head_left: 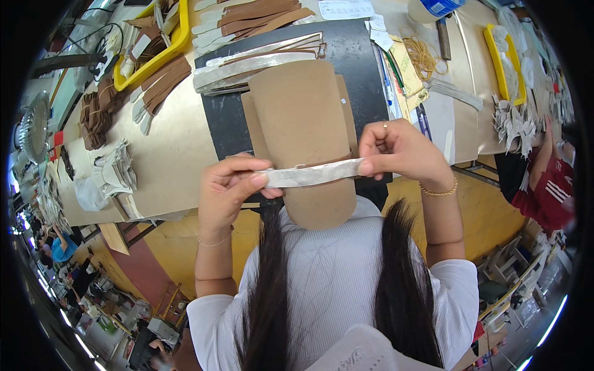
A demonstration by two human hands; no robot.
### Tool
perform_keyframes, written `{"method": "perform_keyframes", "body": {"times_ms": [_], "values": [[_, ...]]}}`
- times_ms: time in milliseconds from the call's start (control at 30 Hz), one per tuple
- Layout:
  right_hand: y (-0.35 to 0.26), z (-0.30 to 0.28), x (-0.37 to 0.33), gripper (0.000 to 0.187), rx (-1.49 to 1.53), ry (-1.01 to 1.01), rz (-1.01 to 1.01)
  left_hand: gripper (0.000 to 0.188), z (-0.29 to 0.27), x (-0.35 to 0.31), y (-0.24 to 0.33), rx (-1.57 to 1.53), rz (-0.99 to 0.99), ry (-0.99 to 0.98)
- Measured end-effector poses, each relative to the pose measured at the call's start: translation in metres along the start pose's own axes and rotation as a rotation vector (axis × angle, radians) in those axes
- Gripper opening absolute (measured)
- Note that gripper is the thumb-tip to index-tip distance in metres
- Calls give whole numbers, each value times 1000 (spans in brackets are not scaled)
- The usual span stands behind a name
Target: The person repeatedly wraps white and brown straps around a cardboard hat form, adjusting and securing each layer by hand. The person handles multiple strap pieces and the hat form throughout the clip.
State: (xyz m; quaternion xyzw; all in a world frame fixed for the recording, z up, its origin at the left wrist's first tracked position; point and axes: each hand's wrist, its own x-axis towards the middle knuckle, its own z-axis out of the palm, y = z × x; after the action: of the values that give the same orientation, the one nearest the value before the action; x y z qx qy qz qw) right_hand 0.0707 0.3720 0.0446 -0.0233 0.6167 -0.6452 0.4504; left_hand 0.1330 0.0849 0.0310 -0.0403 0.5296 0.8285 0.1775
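Hands raised over the near edge of the surface (pixel 167 154); left hand (pixel 228 188) and right hand (pixel 399 151) each pinching one end of a pale silvery strip (pixel 312 175), grip pressed together on it at both ends; strip held level, stretched across a tan rounded board (pixel 303 136) lying on a black mat (pixel 352 55); more silvery strips (pixel 253 62) stacked at the board's far end; yellow tray (pixel 161 46) of brown pieces to the left; rubber bands (pixel 424 55) to the right; another person's red sleeve (pixel 550 191) at far right.
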Motion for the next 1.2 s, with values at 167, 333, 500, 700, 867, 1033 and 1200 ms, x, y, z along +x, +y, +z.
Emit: {"method": "perform_keyframes", "body": {"times_ms": [167,333,500,700,867,1033,1200], "values": [[-5,-8,-17,17,92,35,-48,17,-23,-4,3,94,76,-22],[8,-9,-18,17,186,44,2,17,-26,-1,-4,81,50,1],[24,-6,-9,19,225,56,16,17,-34,1,-22,-5,-21,19],[39,-6,0,23,300,15,-20,16,-31,8,-26,-61,-40,-21],[47,-3,7,24,359,4,-30,16,-32,8,-29,-79,-53,-12],[53,1,11,25,375,4,-21,15,-29,8,-28,-78,-61,15],[66,4,12,24,344,39,57,16,-26,7,-27,-51,-63,53]]}}
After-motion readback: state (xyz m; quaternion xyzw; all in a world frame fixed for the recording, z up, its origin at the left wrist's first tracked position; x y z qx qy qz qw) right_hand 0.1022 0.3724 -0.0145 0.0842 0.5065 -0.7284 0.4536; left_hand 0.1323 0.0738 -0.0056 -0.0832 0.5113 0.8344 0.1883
